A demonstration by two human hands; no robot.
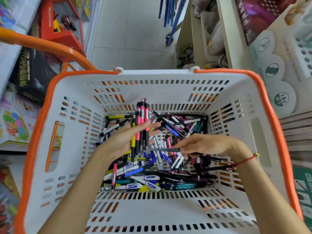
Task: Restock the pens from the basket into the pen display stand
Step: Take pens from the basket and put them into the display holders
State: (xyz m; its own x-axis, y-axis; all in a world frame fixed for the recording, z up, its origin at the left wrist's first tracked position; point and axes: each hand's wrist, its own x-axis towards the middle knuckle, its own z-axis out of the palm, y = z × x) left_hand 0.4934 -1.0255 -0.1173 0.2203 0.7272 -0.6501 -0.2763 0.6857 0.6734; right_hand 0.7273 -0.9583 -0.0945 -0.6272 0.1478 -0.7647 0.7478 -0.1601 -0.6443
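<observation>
Down on the basket (168,78) floor lies a loose heap of pens (152,176), crossing one another at every angle, with more scattered toward the basket's far wall. Over the middle of the basket the left hand (123,141) grips a bundle of pens (141,125) standing roughly upright, pink, black and yellow barrels held side by side, fingers curled round their lower halves. Nearer the basket's right wall, the right hand (202,145) pinches a single grey pen (162,149) by one end, the pen lying level and pointing toward the bundle.

These pens look light, stiff and smooth, so weight is no worry but slipping is: a bundle of slick plastic barrels will likely fan out or slide through if the grip loosens. Holding the bundle around its middle, where the rubbery grip sections sit, should keep it steady. Single pens are best taken near one end or at mid-barrel with finger and thumb, lifted clear of the tangle so clips do not snag neighbours. They seem sturdy enough to be handled briskly.

Beyond the basket's right rim stands the pen display stand (303,53), a white block of round holes, apparently mostly unfilled.
</observation>
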